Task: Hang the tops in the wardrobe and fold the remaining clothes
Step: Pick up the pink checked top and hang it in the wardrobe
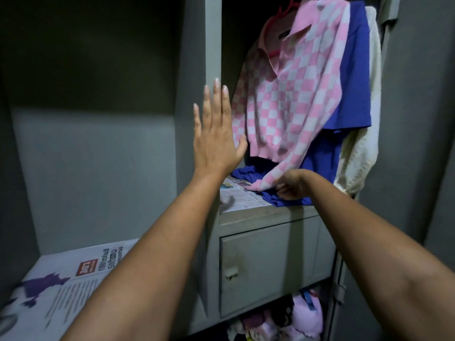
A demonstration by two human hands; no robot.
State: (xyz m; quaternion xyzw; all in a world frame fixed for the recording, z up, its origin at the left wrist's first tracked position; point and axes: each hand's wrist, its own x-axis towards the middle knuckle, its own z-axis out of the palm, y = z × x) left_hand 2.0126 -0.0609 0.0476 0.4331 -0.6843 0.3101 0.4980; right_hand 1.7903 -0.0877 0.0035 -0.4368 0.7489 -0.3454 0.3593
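A pink-and-white checked top [293, 89] hangs on a pink hanger [283, 11] in the right wardrobe section. Behind it hang a blue top [354, 77] and a cream garment [366, 124]. The blue top's lower part [248, 174] lies bunched on the newspaper-lined shelf. My left hand [216, 134] is flat and open, fingers up, in front of the grey centre post [213, 45], beside the checked top's hem. My right hand [293, 184] is lower, pinching the checked top's sleeve cuff [266, 182] over the blue fabric.
Under the shelf is a grey drawer [270, 267] with a small handle. Below it lies a heap of mixed clothes [290, 318]. The left wardrobe compartment has a shelf lined with newspaper [64, 286]. The wardrobe's right wall [416, 119] stands close to the hanging clothes.
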